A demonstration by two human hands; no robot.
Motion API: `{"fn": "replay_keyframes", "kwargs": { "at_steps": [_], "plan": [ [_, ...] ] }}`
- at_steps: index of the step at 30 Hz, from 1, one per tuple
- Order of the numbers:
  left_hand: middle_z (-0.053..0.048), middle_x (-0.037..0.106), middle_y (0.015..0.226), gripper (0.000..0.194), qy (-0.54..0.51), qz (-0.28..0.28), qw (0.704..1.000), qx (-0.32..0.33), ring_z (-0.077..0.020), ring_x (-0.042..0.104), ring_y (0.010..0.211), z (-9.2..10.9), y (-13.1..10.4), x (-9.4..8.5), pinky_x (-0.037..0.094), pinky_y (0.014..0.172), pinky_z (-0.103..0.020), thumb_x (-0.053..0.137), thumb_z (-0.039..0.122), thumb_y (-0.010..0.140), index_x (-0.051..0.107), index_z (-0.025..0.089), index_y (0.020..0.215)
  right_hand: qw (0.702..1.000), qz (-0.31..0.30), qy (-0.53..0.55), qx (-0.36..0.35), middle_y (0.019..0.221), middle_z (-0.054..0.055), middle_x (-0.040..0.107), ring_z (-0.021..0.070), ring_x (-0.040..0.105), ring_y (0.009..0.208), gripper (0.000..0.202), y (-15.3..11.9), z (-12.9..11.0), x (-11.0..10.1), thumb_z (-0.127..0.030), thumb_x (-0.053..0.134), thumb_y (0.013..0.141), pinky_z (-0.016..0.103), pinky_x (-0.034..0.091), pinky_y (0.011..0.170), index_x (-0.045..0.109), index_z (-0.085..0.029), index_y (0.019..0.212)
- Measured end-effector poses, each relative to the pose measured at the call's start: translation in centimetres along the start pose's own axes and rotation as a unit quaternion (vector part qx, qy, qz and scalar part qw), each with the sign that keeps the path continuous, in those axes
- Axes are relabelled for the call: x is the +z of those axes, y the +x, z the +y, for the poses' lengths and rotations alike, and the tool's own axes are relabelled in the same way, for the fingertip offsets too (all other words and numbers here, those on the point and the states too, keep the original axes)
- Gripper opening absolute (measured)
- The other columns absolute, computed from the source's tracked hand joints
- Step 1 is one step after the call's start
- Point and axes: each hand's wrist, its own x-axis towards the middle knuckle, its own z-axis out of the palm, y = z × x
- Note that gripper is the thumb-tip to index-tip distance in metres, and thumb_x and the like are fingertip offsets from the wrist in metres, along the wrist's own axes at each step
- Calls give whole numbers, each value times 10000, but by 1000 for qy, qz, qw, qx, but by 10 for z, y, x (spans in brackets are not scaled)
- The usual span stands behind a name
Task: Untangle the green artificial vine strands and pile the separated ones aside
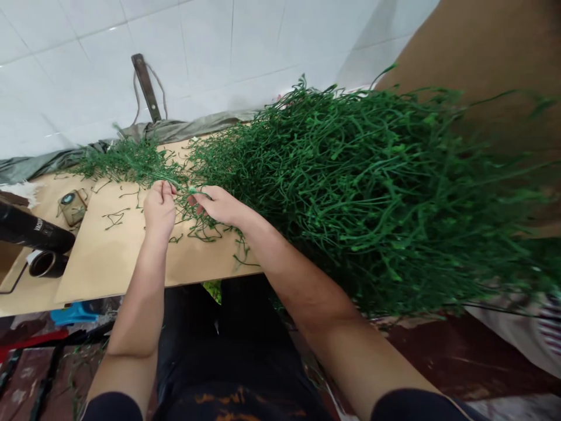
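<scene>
My left hand [160, 202] is closed in a pinch over the cardboard, with thin green plant stems, artificial by their look, at its fingertips. Close by on the right, my right hand [214, 203] pinches a short green stem piece [191, 190] between thumb and fingers. Just beyond both hands lies a loose bunch of finer green stems [127, 161]. A large tangled heap of green stems [342, 169] with small forked tips rises beside my right forearm. Single loose stems [116, 219] are scattered on the cardboard sheet [109, 254].
At the left are a black bottle [35, 228] marked "VACUUM", a dark cup [47, 264] and a small tan device [72, 207]. A wooden-handled tool [146, 88] leans on the tiled wall [205, 47]. Grey cloth [201, 126] lines the back edge. A blue object [74, 314] lies below the cardboard.
</scene>
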Motion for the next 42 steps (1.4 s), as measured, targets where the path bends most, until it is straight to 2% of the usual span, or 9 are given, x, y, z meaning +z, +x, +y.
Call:
{"fn": "replay_keyframes", "kwargs": {
  "at_steps": [5, 11, 19, 23, 29, 34, 36, 39, 42],
  "plan": [
    [0, 435, 570, 187, 247, -16, 968, 29, -171, 440, 585, 2, -17, 6, 277, 604, -268, 469, 220, 841, 481, 212, 655, 994, 34, -66, -77, 606, -37, 405, 91, 382, 598, 279, -1, -8, 10, -188, 406, 896, 226, 304, 597, 358, -192, 621],
    [-56, 606, 673, 122, 320, -86, 943, 32, -226, 565, 685, 8, -19, 5, 329, 625, -283, 465, 185, 812, 569, 209, 752, 994, 35, -70, -75, 621, -51, 396, 80, 344, 606, 273, 4, -5, 13, -222, 550, 812, 233, 273, 593, 355, -187, 623],
    [-127, 675, 805, 298, 389, -151, 906, 66, -262, 621, 731, 14, -24, 15, 364, 631, -302, 336, 312, 915, 590, 178, 836, 975, 216, -41, -38, 625, -15, 463, 104, 431, 630, 326, 16, -1, 1, -410, 447, 881, 233, 343, 633, 433, -186, 645],
    [-65, 621, 708, 287, 336, -152, 927, 64, -212, 570, 661, 13, -22, 17, 325, 604, -280, 335, 304, 917, 543, 196, 751, 971, 217, -93, -48, 649, 12, 516, 122, 488, 673, 421, 20, -3, -13, -403, 300, 940, 253, 388, 718, 472, -177, 629],
    [4, 463, 581, 265, 215, -99, 970, 64, -145, 448, 585, 18, -29, 24, 306, 600, -253, 368, 236, 893, 423, 202, 636, 948, 226, -214, -68, 726, 33, 568, 150, 549, 785, 351, 45, -8, -17, -328, 324, 942, 272, 410, 773, 539, -170, 714],
    [35, 394, 541, 269, 101, -115, 987, 57, -108, 372, 517, 15, -63, 7, 299, 551, -230, 383, 253, 888, 412, 198, 626, 922, 348, -163, 41, 704, 49, 531, 163, 563, 778, 421, 68, 17, -64, -331, 255, 957, 317, 435, 757, 539, -147, 707],
    [44, 366, 525, 265, 56, -125, 990, 34, -100, 348, 496, 7, -66, 2, 291, 524, -224, 400, 260, 883, 433, 195, 628, 919, 379, -106, 19, 652, 24, 480, 147, 545, 712, 496, 70, 22, -80, -424, 200, 955, 322, 446, 720, 518, -154, 687],
    [54, 321, 501, 256, -17, -108, 994, -19, -95, 317, 472, -6, -55, 5, 275, 492, -220, 410, 258, 883, 479, 188, 647, 944, 319, -83, -8, 589, -3, 425, 119, 507, 626, 466, 68, 6, -77, -464, 282, 933, 309, 453, 671, 493, -157, 653],
    [51, 366, 510, 193, -50, -112, 992, -39, -91, 358, 493, -15, -41, 23, 314, 518, -213, 463, 219, 860, 551, 172, 694, 964, 203, -157, -68, 603, 15, 480, 128, 542, 663, 367, 60, -31, -39, -393, 412, 905, 306, 465, 670, 533, -134, 675]
  ]
}}
